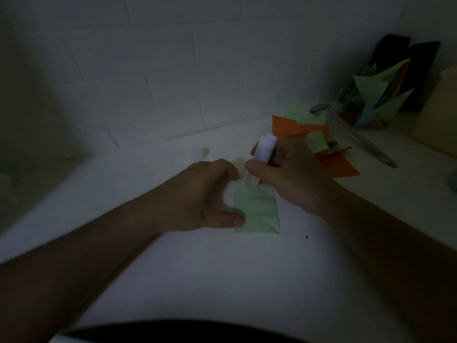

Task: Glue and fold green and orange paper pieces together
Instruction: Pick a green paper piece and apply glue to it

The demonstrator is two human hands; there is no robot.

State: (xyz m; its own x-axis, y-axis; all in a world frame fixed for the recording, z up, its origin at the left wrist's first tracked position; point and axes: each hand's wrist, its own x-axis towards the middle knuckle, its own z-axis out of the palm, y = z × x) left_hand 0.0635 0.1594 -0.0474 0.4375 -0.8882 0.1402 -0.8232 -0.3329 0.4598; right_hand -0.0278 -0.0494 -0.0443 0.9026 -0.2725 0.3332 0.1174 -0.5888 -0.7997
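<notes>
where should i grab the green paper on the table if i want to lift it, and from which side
Take the green paper by its near right corner, coming from the right. It lies flat on the table; the left hand covers its left edge and the right hand holds the glue stick over its far end, so that corner looks freest.

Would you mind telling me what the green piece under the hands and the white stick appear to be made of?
The green piece looks like thin matte paper: flat, with visible crease lines. The white stick, gripped by the right hand, is probably smooth plastic, judging by its rigid, rounded body; the dim light leaves that uncertain.
</notes>
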